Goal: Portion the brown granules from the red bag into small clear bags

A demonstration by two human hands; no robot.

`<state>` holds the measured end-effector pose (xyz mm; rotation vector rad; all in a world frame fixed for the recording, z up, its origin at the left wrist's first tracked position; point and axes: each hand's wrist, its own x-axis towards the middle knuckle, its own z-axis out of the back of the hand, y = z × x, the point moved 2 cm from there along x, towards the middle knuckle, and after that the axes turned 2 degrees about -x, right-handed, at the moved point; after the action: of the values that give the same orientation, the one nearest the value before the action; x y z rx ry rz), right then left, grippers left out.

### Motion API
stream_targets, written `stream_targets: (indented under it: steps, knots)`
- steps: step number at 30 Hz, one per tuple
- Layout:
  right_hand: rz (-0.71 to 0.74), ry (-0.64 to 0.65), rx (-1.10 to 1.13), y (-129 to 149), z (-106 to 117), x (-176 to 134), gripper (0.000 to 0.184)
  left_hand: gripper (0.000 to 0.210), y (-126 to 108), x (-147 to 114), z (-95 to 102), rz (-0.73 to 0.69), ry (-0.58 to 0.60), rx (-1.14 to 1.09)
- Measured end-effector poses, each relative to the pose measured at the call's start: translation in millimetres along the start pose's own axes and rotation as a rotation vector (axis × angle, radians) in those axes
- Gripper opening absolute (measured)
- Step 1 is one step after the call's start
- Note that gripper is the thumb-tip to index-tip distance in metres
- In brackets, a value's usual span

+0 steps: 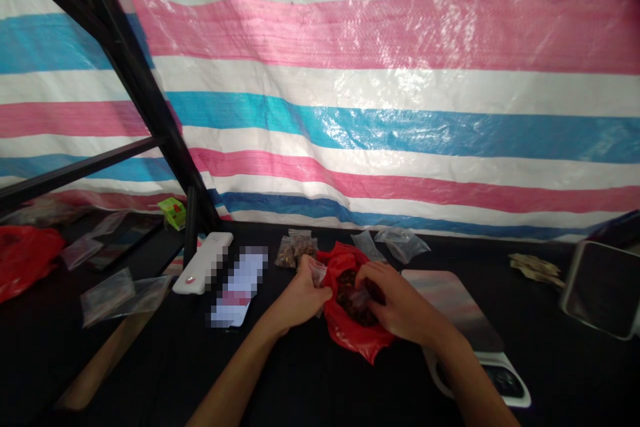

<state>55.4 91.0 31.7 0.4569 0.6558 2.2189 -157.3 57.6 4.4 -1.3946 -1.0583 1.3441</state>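
Observation:
A red plastic bag (350, 337) lies opened out on the black table, with dark brown loose pieces (345, 293) inside it. My right hand (395, 300) reaches into the bag from the right, its fingers curled down among the pieces. Something translucent shows by those fingertips, too unclear to name. At the bag's left edge my left hand (303, 293) is closed on a small clear zip bag (318, 271), pinched between thumb and fingers. Just behind the left hand lie small filled zip bags (287, 253) with brown contents.
Right of the bag lies a scale (450, 300) with a shiny plate. Left are a lit phone (245, 280) and white power bank (205, 263). Clear bags (403, 243) lie behind; others (107, 297) lie left, near another red bag (27, 257). A black frame post (165, 127) slants up left.

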Motion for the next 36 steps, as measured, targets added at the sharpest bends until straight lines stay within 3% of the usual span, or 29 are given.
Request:
stream_targets:
  steps: [7,11,16,19,22,28,31,36]
  knots:
    - [-0.041,0.016,-0.006,1,-4,-1,0.025,0.029,21,12,10.1,0.015,-0.164,0.028]
    - [-0.047,0.011,0.001,3,-15,2,0.024,0.025,16,10,7.0,0.093,-0.139,-0.039]
    - [0.016,-0.001,-0.018,-1,-23,5,0.043,0.023,3,7,0.9,0.064,-0.052,-0.202]
    - [0.009,-0.007,-0.018,-4,-25,6,0.041,0.023,4,9,1.9,0.039,-0.039,-0.197]
    - [-0.014,-0.009,0.026,-5,-25,7,0.039,0.023,6,13,5.6,-0.025,-0.137,-0.118]
    - [-0.051,-0.051,0.107,-1,-21,8,0.038,0.024,-7,9,13.9,-0.425,-0.412,0.171]
    - [-0.04,-0.114,0.12,0,-17,8,0.037,0.019,-12,4,12.4,-0.483,-0.364,0.296]
    - [0.04,-0.289,0.081,3,-11,6,0.038,0.018,-13,-3,1.8,-0.46,-0.208,0.569]
